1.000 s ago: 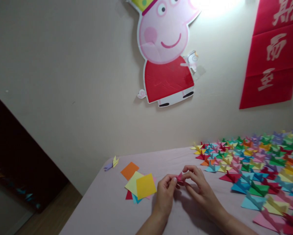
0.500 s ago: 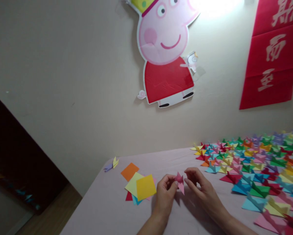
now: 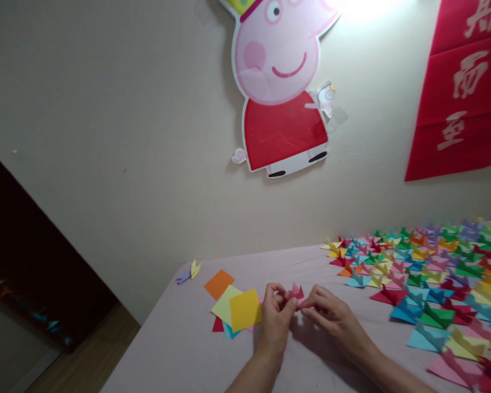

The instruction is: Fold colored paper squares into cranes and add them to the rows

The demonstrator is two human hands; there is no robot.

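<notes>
A small pink folded paper piece is held just above the pink table. My left hand pinches its left side with thumb and fingers closed. My right hand pinches its right side with fingertips pressed together. Directly left of my left hand lies a loose stack of paper squares, with a yellow one on top, an orange one behind, and red and blue ones below.
Many coloured folded paper cranes cover the right part of the table in rows. A purple and yellow folded piece sits at the table's far left corner. A cartoon pig cutout and a red banner hang on the wall.
Both hands turned and worked the pink piece; the right hand let go briefly, then pinched it again. The view shifted slightly.
</notes>
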